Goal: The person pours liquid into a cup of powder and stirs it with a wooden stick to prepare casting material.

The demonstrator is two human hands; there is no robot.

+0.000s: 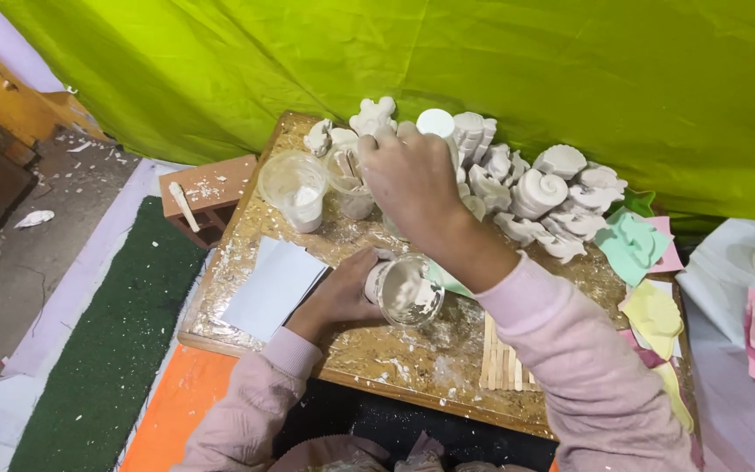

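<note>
Left hand (pixel 340 297) grips a plaster-smeared clear cup (pixel 405 292); right hand (pixel 411 179), fingers curled, reaches among white plaster casts (pixel 539 194).

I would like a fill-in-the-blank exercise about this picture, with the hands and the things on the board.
1. The left hand holds a clear plastic ____ smeared with white plaster.
2. The right hand reaches over the white plaster ____ at the far side of the wooden board.
3. The flat wooden sticks lie under the person's ____ forearm.
4. Behind the board hangs a ____ cloth.

Missing words: cup; figures; right; green
</note>
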